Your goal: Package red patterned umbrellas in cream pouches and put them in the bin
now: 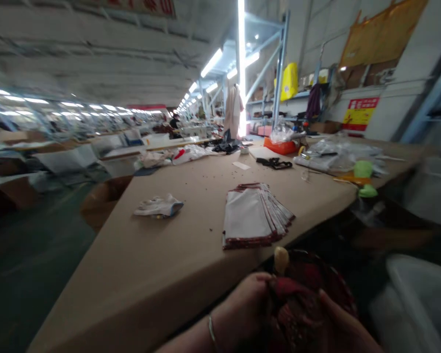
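Your left hand (pixel 248 306) and your right hand (pixel 347 323) sit just below the near edge of the long tan work table (pixel 161 264), both closed on the same bunched piece of dark red patterned fabric (pixel 297 304). Your left fingers pinch its upper fold, and your right thumb presses onto it from the other side. A thin silver bangle (pixel 211 333) circles your left wrist. A small pale yellow rounded object (pixel 281 259) stands up just above the fabric; what it is cannot be made out.

On the table, close to the near edge, lies a fanned stack of flat white cloth pieces with dark red borders (pixel 253 215). To its left, well apart, rests a crumpled white glove (pixel 158 206).

Further along the right edge sit a light green plastic object (pixel 363 171) and a heap of clear plastic bags (pixel 338 154). Near them lie a tangle of black straps (pixel 275 163) and an orange tray (pixel 279 145).

Beyond the far end hangs a cream garment (pixel 233 110), beside blue metal shelving (pixel 279 73).
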Action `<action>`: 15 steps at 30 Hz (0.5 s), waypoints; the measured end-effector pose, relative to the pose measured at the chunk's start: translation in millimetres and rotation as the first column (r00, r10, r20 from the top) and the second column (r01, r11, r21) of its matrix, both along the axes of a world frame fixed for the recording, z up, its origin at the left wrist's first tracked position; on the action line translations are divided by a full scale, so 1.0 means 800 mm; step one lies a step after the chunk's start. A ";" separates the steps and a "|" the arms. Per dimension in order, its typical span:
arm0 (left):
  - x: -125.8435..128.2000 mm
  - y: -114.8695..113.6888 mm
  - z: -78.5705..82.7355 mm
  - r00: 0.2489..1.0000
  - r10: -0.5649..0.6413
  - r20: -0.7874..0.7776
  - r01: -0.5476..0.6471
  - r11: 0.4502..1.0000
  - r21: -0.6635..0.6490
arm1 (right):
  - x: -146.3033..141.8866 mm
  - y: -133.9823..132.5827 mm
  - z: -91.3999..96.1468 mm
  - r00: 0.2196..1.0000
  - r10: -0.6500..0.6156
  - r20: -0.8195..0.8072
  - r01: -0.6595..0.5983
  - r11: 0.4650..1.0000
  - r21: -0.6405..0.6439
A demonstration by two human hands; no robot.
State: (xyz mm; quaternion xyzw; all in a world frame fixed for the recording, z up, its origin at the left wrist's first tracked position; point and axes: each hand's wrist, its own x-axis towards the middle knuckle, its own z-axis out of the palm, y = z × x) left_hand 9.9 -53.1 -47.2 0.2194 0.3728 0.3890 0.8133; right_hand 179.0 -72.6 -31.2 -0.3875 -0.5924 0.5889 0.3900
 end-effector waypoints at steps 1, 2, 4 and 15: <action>-0.001 0.004 0.014 0.998 0.055 -0.001 -0.055 0.998 0.005 | 0.005 -0.005 0.004 0.994 0.049 -0.099 -0.062 0.989 -0.135; -0.003 0.011 0.028 0.996 0.088 0.011 -0.088 0.996 0.022 | 0.008 -0.007 0.010 0.973 0.065 -0.222 -0.123 0.959 -0.257; -0.008 0.029 0.048 0.998 0.060 0.034 -0.062 0.995 0.081 | 0.010 0.005 0.025 0.904 -0.016 -0.427 -0.177 0.896 -0.407; 0.021 0.093 -0.027 0.943 0.232 -0.240 -0.188 0.963 0.194 | -0.020 0.154 -0.073 0.925 -0.265 -0.272 0.100 0.861 -0.498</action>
